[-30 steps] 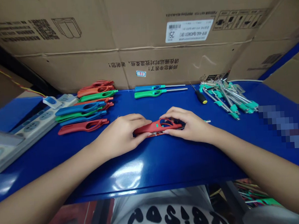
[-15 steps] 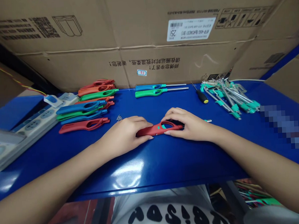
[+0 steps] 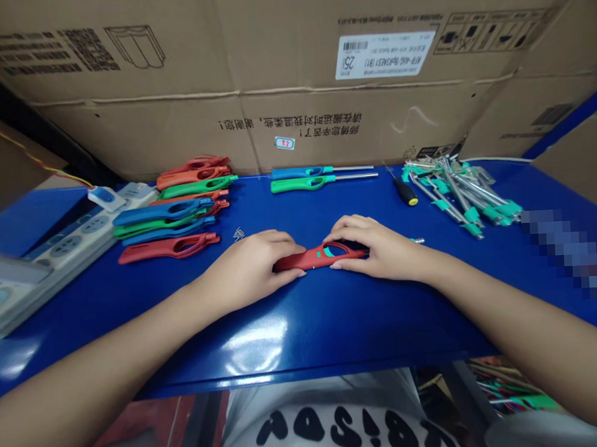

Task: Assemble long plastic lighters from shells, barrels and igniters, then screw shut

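A red gas lighter (image 3: pixel 311 257) with a green trigger lies level just over the blue table, its handle to the left. My left hand (image 3: pixel 261 265) is closed round the handle end, thumb along the near side. My right hand (image 3: pixel 374 249) pinches the other end by the trigger loop, fingers on the far side and thumb on the near side. The metal tube passes behind my right hand, and only its tip (image 3: pixel 418 240) shows beyond. Small screws (image 3: pixel 238 234) lie past my left hand.
Red, green and blue lighter shells (image 3: pixel 169 247) are stacked at left beside a power strip (image 3: pixel 64 246). A blue lighter (image 3: pixel 298 173) and a green lighter (image 3: pixel 296 185) lie at the back. A screwdriver (image 3: pixel 405 192) and a heap of metal tubes with green triggers (image 3: pixel 459 192) are at right. Cardboard (image 3: pixel 290 64) stands behind.
Both hands keep their hold on the red lighter, almost still. The whole view has shifted very slightly.
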Available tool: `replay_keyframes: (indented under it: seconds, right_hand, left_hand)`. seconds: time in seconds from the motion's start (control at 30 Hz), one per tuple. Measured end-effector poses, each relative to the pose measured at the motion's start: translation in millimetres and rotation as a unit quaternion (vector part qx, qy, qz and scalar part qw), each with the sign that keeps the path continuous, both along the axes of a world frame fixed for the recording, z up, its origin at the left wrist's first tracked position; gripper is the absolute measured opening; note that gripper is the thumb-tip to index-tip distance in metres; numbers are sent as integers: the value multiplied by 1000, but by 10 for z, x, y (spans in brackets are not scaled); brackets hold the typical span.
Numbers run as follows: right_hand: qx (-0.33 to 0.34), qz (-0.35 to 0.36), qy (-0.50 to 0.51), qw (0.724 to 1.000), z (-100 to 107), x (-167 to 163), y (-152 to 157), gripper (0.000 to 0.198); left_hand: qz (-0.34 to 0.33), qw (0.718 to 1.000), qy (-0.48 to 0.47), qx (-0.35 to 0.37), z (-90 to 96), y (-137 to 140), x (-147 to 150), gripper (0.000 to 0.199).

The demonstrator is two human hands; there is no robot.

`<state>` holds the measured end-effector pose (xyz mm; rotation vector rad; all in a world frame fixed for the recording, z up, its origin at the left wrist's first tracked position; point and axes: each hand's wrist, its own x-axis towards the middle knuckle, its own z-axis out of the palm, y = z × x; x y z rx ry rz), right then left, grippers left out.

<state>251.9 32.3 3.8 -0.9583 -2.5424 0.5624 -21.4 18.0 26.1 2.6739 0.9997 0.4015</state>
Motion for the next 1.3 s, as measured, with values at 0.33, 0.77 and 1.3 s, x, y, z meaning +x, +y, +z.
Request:
replay_keyframes:
  seconds: [0.33, 0.77, 1.3]
  right_hand:
    - [154, 25, -83, 984, 72, 10, -43, 29]
    - [214, -23, -30, 976, 61, 23, -93, 29]
    - [223, -55, -4, 973, 98, -32, -121, 27]
  left_hand:
    - [2, 992, 66, 111, -67, -22, 30, 31]
    - [-26, 995, -56, 83, -73, 62, 7, 27]
    - [3, 989, -83, 120, -112, -8, 40, 30]
